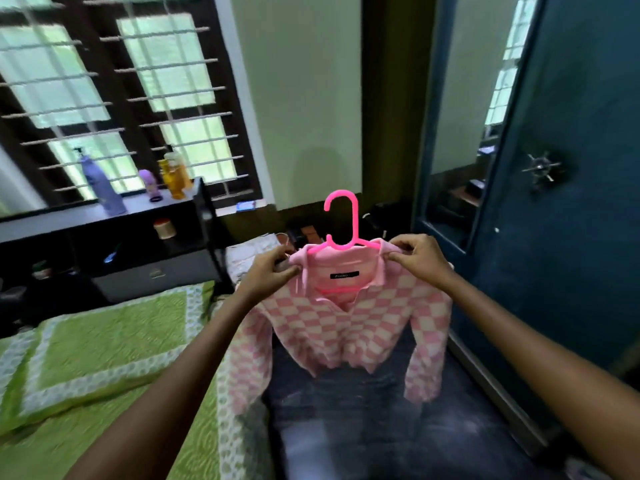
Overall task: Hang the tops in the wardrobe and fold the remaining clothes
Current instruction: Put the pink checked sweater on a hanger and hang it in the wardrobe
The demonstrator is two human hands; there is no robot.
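A pink and white checkered top [346, 327] hangs on a bright pink hanger [341, 220], held up in the air in front of me. My left hand [273, 268] pinches the top's left shoulder at the collar. My right hand [419, 254] pinches the right shoulder. The hanger's hook stands upright above the collar, and both sleeves dangle down. The blue metal wardrobe [568, 237] stands to the right, its mirrored door [485, 98] facing me.
A bed with a green quilt [104, 358] lies at the left. Bottles [104, 188] stand on a dark shelf under the barred window. Folded cloth [249, 254] lies beyond the bed. Dark floor [363, 427] runs between bed and wardrobe.
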